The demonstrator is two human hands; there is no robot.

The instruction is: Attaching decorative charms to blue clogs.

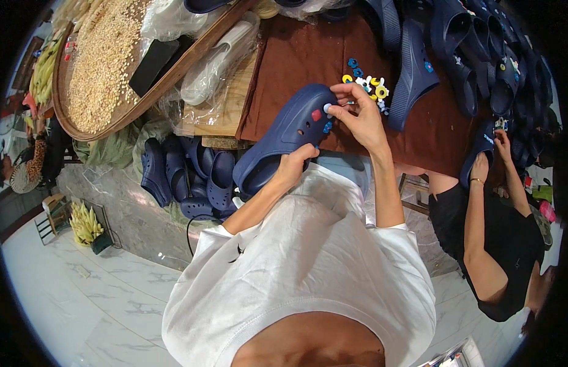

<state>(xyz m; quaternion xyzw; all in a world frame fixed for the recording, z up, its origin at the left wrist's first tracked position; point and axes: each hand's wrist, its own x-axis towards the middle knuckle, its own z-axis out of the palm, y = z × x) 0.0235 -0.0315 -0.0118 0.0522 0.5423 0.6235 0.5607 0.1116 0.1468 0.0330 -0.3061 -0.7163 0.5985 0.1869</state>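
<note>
My left hand (291, 165) grips a navy foam clog (287, 119) by its side near the opening, thumb on top, its toe tilted up and to the right. At the toe, my right hand (361, 121) pinches a small white round shoe charm (327, 108) against the perforated upper. A red charm (316, 115) and a blue charm (328, 127) sit on the upper close by. Just beyond my right hand lies a loose pile of yellow, white and blue charms (378, 90) on the brown cloth (296, 55).
Several navy clogs (219, 177) stand at lower left; many more (449, 30) fill the far right. A tray of grain (106, 67) and a bagged white clog (216, 64) lie left. At right, a co-worker's hands (479, 168) hold another navy clog (473, 156).
</note>
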